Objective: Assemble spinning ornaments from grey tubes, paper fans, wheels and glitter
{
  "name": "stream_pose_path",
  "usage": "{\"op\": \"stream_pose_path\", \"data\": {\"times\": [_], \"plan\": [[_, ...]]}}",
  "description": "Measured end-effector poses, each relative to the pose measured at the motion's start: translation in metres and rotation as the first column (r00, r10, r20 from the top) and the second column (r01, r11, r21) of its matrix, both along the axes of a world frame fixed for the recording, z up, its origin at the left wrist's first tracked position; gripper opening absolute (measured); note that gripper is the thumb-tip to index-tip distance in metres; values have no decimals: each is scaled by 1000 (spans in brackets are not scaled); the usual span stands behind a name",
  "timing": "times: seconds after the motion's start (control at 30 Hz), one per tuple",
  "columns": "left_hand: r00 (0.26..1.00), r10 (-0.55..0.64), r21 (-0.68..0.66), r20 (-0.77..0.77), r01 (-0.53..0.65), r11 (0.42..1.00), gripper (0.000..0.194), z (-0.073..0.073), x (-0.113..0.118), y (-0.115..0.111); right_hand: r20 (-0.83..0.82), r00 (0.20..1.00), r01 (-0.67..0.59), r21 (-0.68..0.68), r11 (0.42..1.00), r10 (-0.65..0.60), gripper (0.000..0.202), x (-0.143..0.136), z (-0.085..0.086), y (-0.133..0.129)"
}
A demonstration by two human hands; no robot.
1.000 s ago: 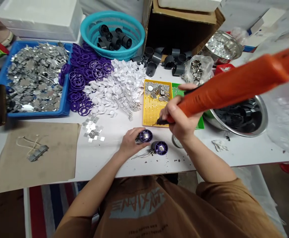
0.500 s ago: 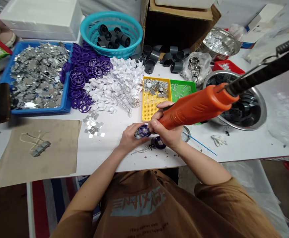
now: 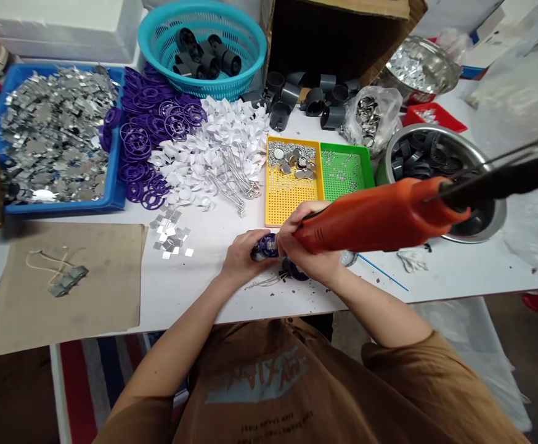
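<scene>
The two hands meet near the bench's front edge. In the left hand (image 3: 243,256) we see a purple-ringed housing (image 3: 267,245) clamped between thumb and fingers, its spoked face turned upward. The right hand (image 3: 312,254) is wrapped around an orange electric screwdriver (image 3: 379,216), its fingertips just beside the ring's right edge; the tool's tip is hidden from us, so we cannot tell whether it touches the housing. The housing thus lies between the hands, immediately left of the right one, while the screwdriver's long axis slants from it up and to the right. We note a second purple-ringed housing (image 3: 297,271) partly covered by the right hand, nearer the body, with thin wires (image 3: 264,282) trailing leftward.

Around these extends the white bench (image 3: 195,296), speckled with dark crumbs. Just beyond the hands sits a yellow perforated tray (image 3: 280,211), adjoined by a green tray (image 3: 342,165). To the left we find silver squares (image 3: 171,233), white curled pieces (image 3: 213,160) and heaped purple rings (image 3: 153,114); to the right, a steel bowl (image 3: 500,213) of dark parts. A cardboard box (image 3: 384,7) and a turquoise basket (image 3: 250,71) stand at the back.
</scene>
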State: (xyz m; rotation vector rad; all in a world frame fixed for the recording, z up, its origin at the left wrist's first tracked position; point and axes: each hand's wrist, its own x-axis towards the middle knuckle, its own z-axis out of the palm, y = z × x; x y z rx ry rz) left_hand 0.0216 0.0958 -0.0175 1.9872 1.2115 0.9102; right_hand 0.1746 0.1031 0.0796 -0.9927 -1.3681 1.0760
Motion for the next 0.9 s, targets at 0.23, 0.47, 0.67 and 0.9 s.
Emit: {"op": "stream_pose_path", "data": {"times": [0.23,0.47,0.67,0.9], "plan": [[998,43,12,-43,-43,999,44,-3,3,0,93,993,-75,50,996,70,20,1,2,2],[999,52,76,4,-53,996,46,-5,2,-6,-7,982,-190,60,980,190,21,0,7,7],[971,231,222,-61,-213,952,50,19,-7,-30,-182,981,109,186,976,-75,24,40,14,49],[991,69,141,-113,-53,989,76,19,56,-65,-76,969,244,212,946,-233,21,36,-26,100]]}}
